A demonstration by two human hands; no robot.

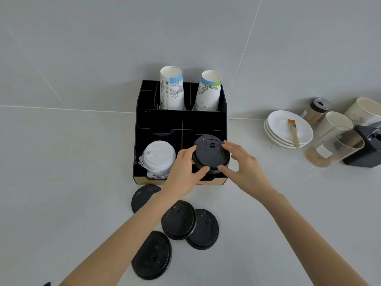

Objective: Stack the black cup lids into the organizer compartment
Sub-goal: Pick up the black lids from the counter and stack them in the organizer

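A black organizer (181,120) stands on the grey counter. Over its front right compartment I hold a stack of black cup lids (211,154) between both hands: my left hand (183,172) grips its left and near edge, my right hand (241,164) its right edge. The front left compartment holds a stack of white lids (157,157). Several loose black lids lie on the counter in front of the organizer: one (142,198) partly under my left forearm, two overlapping (178,219) (206,231), and one nearest me (152,254).
Two stacks of printed paper cups (172,87) (208,91) stand in the organizer's back slots. At the right are stacked white saucers (288,129) with a small brush (293,132), a shaker jar (315,110), paper cups (334,122), a clear jar (334,147) and a black box (369,149).
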